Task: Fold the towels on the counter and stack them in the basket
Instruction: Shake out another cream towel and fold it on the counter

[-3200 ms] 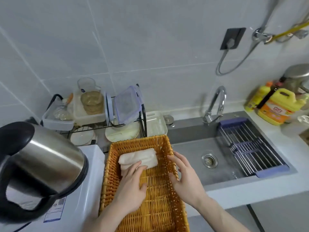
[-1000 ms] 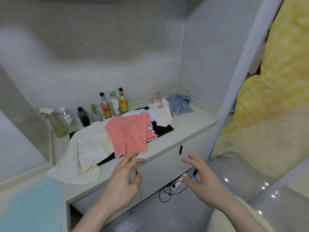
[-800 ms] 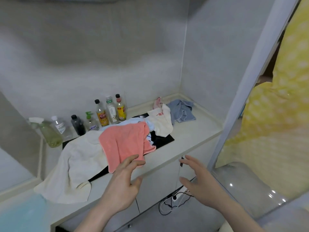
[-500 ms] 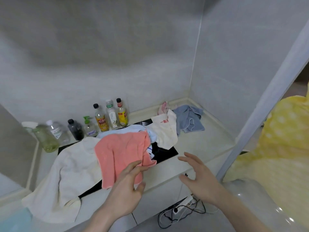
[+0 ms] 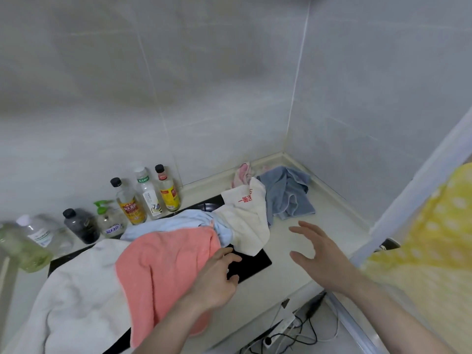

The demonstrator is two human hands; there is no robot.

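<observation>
towels lie in a messy heap on the table (image 5: 301, 254), and none of the ones we can see are folded. a pink towel (image 5: 163, 272) lies on top in the front, over a big cream towel (image 5: 76, 297) that hangs off the near edge. behind it peeks a light blue towel (image 5: 178, 223). a white towel with red writing (image 5: 247, 221) sits next to that, then a grey-blue towel (image 5: 288, 195) in the corner and a small pink-and-white cloth (image 5: 242, 173) by the wall. the basket is not in view, so i cannot tell what is in it. it looks like most of the folding is still left to do.

the left hand (image 5: 217, 277) rests on the right edge of the pink towel, fingers out and loose, not gripping yet. the right hand (image 5: 321, 256) floats over the bare table, fingers spread apart, holding nothing.

the table is pale, with a black flat stove top (image 5: 252, 261) under the towels. bottles (image 5: 148, 198) stand in a row along the grey tiled wall (image 5: 178, 85). a yellow dotted cloth (image 5: 429, 251) hangs at the right. wires (image 5: 293, 330) lie on the floor below.
</observation>
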